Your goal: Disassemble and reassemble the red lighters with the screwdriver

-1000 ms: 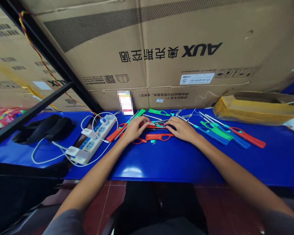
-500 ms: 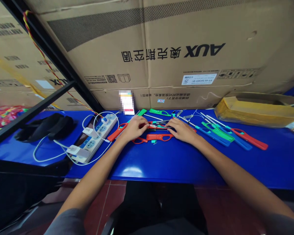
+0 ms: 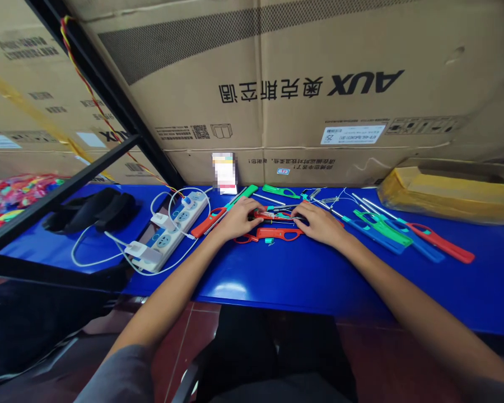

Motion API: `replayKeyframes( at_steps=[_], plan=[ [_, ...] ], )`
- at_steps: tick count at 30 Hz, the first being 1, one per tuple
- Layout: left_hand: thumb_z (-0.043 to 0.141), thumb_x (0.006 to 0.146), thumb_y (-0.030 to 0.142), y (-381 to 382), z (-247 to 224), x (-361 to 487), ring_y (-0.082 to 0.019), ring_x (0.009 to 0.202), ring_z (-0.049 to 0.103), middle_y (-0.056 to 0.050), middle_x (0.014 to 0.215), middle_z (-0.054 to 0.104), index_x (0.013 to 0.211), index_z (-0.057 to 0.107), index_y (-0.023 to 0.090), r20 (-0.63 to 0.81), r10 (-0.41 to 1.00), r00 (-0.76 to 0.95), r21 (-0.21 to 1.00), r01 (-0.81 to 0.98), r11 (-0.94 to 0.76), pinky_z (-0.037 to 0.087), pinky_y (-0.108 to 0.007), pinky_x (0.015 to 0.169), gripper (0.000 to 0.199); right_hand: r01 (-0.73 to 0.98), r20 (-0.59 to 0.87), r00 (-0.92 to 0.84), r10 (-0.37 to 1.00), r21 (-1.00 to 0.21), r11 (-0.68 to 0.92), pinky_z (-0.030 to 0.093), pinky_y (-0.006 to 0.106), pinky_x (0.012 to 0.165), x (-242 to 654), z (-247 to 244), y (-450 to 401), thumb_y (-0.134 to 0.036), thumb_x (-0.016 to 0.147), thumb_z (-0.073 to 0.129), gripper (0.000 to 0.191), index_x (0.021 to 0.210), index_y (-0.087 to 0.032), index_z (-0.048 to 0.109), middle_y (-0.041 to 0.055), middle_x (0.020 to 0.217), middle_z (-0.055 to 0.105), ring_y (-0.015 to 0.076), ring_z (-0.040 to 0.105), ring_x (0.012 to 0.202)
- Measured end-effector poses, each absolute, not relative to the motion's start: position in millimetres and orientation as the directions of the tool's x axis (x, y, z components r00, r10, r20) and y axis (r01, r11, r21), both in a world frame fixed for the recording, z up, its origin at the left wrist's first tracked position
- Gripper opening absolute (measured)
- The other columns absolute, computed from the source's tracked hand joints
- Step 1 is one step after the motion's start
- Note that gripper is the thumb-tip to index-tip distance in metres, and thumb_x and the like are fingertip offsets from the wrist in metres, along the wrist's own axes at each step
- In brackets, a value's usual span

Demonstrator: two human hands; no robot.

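Note:
My left hand (image 3: pixel 240 217) is closed, thumb and fingertips pinching the left end of a red stick lighter (image 3: pixel 272 214) whose clear and metal inner parts show. At the other end, my right hand (image 3: pixel 319 224) has its fingers pressed together on the lighter; what exactly lies under those fingertips is hidden. Just below both hands lies a red lighter shell (image 3: pixel 292 235) with a finger loop, beside a small green piece (image 3: pixel 269 241). A green shell (image 3: pixel 280 191) rests behind the hands, and an orange-red lighter (image 3: pixel 209 221) lies left of my left hand.
Several stick lighters, including a red one (image 3: pixel 441 243) and a blue one (image 3: pixel 378 236), lie at the right. A white power strip (image 3: pixel 172 234) with cables stands left. Behind are a phone (image 3: pixel 225 173), a large carton (image 3: pixel 285 45) and a yellow-taped box (image 3: pixel 449 190).
The whole view has shifted slightly, so the table things appear farther right. Both hands stay at the red lighter, with only small finger movements.

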State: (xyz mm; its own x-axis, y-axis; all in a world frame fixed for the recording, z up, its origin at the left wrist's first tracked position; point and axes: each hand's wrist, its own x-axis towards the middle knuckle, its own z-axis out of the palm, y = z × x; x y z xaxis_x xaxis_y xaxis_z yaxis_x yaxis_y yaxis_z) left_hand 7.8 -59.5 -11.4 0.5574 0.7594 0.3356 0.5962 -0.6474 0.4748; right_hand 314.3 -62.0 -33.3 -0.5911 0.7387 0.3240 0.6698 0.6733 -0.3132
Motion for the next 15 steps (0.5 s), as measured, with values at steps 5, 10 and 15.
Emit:
replayKeyframes(
  at_steps=[5, 10, 15],
  plan=[
    [0.076, 0.093, 0.02, -59.6, -15.0, 9.3, -0.027, 0.11, 0.066, -0.006, 0.112, 0.074, 0.11, 0.071, 0.022, 0.35, 0.764, 0.541, 0.483, 0.595, -0.643, 0.052, -0.045, 0.102, 0.018, 0.673, 0.303, -0.595, 0.745, -0.32, 0.667, 0.058, 0.045, 0.094, 314.8, -33.4, -62.9, -0.021, 0.102, 0.054, 0.017, 0.11, -0.025, 0.068, 0.0096, 0.118, 0.075, 0.0293, 0.073, 0.108],
    [0.074, 0.095, 0.019, -61.2, -17.5, 9.7, -0.027, 0.111, 0.066, -0.006, 0.115, 0.076, 0.112, 0.072, 0.02, 0.344, 0.77, 0.538, 0.486, 0.599, -0.636, 0.052, -0.044, 0.102, 0.018, 0.668, 0.314, -0.596, 0.739, -0.316, 0.674, 0.059, 0.046, 0.094, 314.6, -33.2, -62.9, -0.022, 0.103, 0.053, 0.017, 0.109, -0.024, 0.069, 0.0099, 0.116, 0.075, 0.0293, 0.073, 0.108],
    [0.075, 0.095, 0.02, -60.9, -18.3, 10.1, -0.027, 0.111, 0.066, -0.006, 0.115, 0.076, 0.112, 0.073, 0.021, 0.345, 0.779, 0.524, 0.484, 0.612, -0.626, 0.052, -0.045, 0.103, 0.017, 0.65, 0.333, -0.615, 0.715, -0.3, 0.698, 0.059, 0.049, 0.096, 314.4, -35.2, -61.4, -0.02, 0.102, 0.052, 0.019, 0.108, -0.025, 0.07, 0.01, 0.115, 0.076, 0.0309, 0.071, 0.109]
  ],
)
